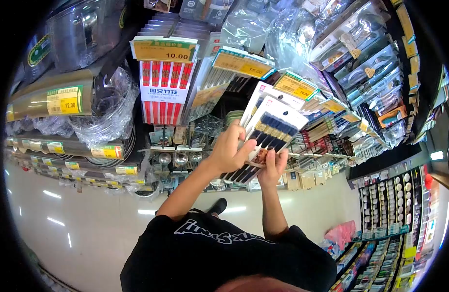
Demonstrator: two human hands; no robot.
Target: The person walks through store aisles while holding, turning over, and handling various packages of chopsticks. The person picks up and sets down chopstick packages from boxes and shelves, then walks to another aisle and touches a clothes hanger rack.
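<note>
Several flat packs of black chopsticks with gold bands are held up, overlapping, before the shelf. My left hand is closed round their left edge, its thumb across the front pack. At the lower right edge, my right hand grips the packs, thumb on the front. The packs tilt to the right, and a white card top shows on the front one. Behind them and to the left hangs a pack of red chopsticks under a 10.00 price tag.
Wrapped cutlery packs hang at the upper right. Plastic-wrapped bowls stand on the left shelf, above a 12.00 tag. More racks stand at the lower right. Pale floor lies below, with a dark shoe.
</note>
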